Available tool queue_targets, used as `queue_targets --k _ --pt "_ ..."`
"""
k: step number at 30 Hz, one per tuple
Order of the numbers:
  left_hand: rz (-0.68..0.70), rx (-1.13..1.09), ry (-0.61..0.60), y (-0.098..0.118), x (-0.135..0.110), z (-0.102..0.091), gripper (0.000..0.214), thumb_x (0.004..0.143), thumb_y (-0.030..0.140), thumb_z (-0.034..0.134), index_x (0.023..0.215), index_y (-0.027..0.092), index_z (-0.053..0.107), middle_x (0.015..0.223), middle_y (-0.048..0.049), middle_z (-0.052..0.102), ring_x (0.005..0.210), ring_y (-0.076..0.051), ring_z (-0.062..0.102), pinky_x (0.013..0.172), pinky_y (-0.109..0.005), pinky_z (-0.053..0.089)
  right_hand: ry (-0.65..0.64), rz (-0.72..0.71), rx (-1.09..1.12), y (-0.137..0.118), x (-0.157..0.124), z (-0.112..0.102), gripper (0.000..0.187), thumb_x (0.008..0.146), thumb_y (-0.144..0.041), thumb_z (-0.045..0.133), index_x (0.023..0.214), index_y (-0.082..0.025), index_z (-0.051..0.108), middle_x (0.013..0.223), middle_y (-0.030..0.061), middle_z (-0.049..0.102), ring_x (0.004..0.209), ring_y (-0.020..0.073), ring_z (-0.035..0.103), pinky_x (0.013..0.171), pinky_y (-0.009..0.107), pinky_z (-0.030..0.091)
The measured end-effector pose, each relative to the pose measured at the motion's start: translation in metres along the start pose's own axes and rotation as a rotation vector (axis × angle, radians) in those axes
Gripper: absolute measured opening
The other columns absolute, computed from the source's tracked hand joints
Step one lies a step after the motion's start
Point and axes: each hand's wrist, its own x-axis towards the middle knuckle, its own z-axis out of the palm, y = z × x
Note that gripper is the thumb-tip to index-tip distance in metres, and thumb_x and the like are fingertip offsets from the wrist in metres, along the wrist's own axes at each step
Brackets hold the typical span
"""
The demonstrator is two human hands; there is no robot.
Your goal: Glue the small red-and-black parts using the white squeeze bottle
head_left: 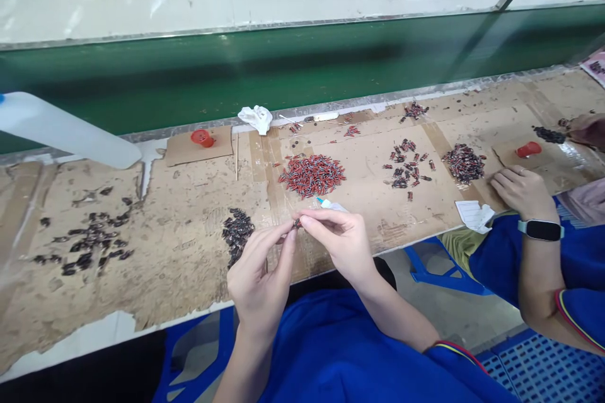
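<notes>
My left hand (265,264) and my right hand (340,239) meet over the front of the cardboard-covered bench. Both pinch a small dark part (297,223) between thumb and fingertips; its exact kind is too small to make out. Just beyond my fingers lies a pile of small red and black parts (312,176). A white tube with a blue tip (332,205) rests behind my right fingers. Left of my left hand is a heap of small black parts (237,232), partly hidden by that hand.
A red cup (202,138) stands on a cardboard piece. White crumpled tissue (256,119) lies near the green conveyor belt (203,82). Scattered black parts (94,242) are at left, under a white bottle (61,129). At right, a co-worker's hand (522,192) rests beside another parts pile (464,164).
</notes>
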Motion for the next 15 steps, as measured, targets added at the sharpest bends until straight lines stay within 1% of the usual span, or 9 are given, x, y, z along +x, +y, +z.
queue_targets --k 3,5,7,11,15 --pt "-0.012 0.001 -0.006 -0.001 0.000 0.001 0.023 0.082 0.010 0.066 0.102 0.021 0.071 0.093 -0.0039 0.074 0.083 -0.014 0.068 0.080 -0.030 0.056 -0.003 -0.002 0.001 0.003 0.000 0.000 0.011 0.068 -0.028 0.080 0.078 -0.023 0.079 0.085 0.0025 0.079 0.085 0.0217 0.074 0.085 0.038 0.061" --pt "-0.043 -0.038 -0.014 -0.001 -0.001 0.002 0.023 0.082 0.010 0.066 0.102 0.021 0.071 0.094 -0.0037 0.075 0.084 -0.014 0.068 0.081 -0.029 0.056 -0.007 -0.018 0.006 0.006 0.001 -0.001 0.010 0.068 -0.027 0.080 0.077 -0.024 0.079 0.087 0.0023 0.079 0.087 0.0218 0.074 0.087 0.038 0.060" --pt "-0.115 -0.112 -0.013 -0.001 0.000 0.003 0.020 0.082 0.013 0.067 0.099 0.021 0.072 0.094 -0.0035 0.075 0.085 -0.015 0.069 0.081 -0.029 0.057 -0.016 -0.035 0.018 0.009 0.003 -0.002 0.009 0.068 -0.027 0.080 0.077 -0.025 0.079 0.088 0.0018 0.078 0.088 0.0214 0.073 0.088 0.038 0.059" --pt "-0.317 -0.236 0.021 0.003 0.004 0.006 0.011 0.079 0.023 0.071 0.088 0.019 0.075 0.087 -0.0038 0.076 0.079 -0.017 0.072 0.079 -0.028 0.060 -0.025 -0.060 0.027 0.013 0.005 -0.005 0.009 0.069 -0.024 0.079 0.077 -0.028 0.079 0.086 0.0002 0.078 0.086 0.0195 0.072 0.086 0.036 0.059" --pt "-0.409 -0.274 0.039 0.006 0.008 0.007 0.013 0.072 0.027 0.075 0.081 0.018 0.075 0.081 -0.0037 0.077 0.073 -0.017 0.073 0.074 -0.027 0.062 -0.023 -0.104 -0.008 0.014 0.004 -0.006 0.010 0.071 -0.023 0.078 0.078 -0.029 0.079 0.085 0.0000 0.077 0.084 0.0187 0.071 0.083 0.035 0.059"
